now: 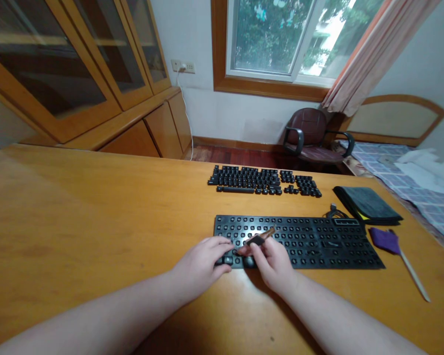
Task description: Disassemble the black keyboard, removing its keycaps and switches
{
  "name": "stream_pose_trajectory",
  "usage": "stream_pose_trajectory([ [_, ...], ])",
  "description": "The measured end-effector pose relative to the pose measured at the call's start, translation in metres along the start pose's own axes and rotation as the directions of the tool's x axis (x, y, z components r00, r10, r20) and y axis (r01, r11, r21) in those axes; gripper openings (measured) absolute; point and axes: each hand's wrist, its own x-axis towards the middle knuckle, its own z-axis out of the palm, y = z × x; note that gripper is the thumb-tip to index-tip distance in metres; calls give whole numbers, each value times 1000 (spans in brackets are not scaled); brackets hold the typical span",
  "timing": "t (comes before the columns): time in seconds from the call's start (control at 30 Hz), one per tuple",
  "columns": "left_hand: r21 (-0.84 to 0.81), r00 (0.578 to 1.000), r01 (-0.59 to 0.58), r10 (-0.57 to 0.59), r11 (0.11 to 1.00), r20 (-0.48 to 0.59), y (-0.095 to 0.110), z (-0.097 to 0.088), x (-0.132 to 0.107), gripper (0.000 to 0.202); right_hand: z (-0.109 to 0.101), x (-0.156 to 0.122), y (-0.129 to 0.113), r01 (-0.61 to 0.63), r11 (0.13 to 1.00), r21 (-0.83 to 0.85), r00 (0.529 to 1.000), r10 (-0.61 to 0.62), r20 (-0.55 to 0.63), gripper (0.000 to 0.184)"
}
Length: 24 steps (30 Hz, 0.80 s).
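A black keyboard (299, 246) lies on the table, most of its keycaps off and rows of bare key posts showing. My left hand (203, 259) is at its front left corner, fingers on top and thumb by the front edge. Between thumb and fingers sit a few dark keycaps (227, 260). Above the left part of the keyboard, my right hand (274, 264) pinches a slim brown tool with a dark middle (258, 240); its exact kind is unclear. Its lower left end points down at the keys near my left fingertips. A dark wide keycap (249, 262) shows below it.
Loose black keycaps (247, 178) lie in keyboard order behind the keyboard. To the right are a coiled cable (335, 212), a folded dark cloth (370, 203) and a purple cloth (385, 240) with a pale stick (414, 276). A chair (309, 128) stands beyond the table (96, 222).
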Motion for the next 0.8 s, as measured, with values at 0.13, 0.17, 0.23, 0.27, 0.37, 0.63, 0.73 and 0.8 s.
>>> stream_pose_trajectory([
  [0.13,-32,1000,-5,5,999,-6,-3,4,-1,31,-2,3,-4,77,976,-202,994,-60,88,21],
  [0.17,-42,1000,-9,9,999,-3,-3,4,-1,31,-2,4,-5,77,974,-215,993,-56,103,21],
  [0.23,-57,1000,-15,15,998,-6,-3,4,-1,32,-1,6,-7,65,973,-221,992,-40,118,20],
  [0.27,-63,1000,-20,19,998,-8,-3,4,-1,32,-1,7,-8,60,973,-225,992,-32,126,20],
  [0.37,-69,1000,-23,23,997,-8,-1,3,-1,32,1,9,-10,47,970,-239,989,-12,146,19],
  [0.63,-49,1000,-6,6,999,-5,3,1,-1,32,7,12,-10,-51,981,-186,995,66,74,17],
  [0.73,-47,1000,-3,3,999,-5,4,1,-1,31,7,13,-12,-75,987,-143,993,87,80,17],
  [0.8,-40,1000,-4,3,999,-6,5,0,0,30,6,14,-13,-89,986,-140,993,99,68,17],
])
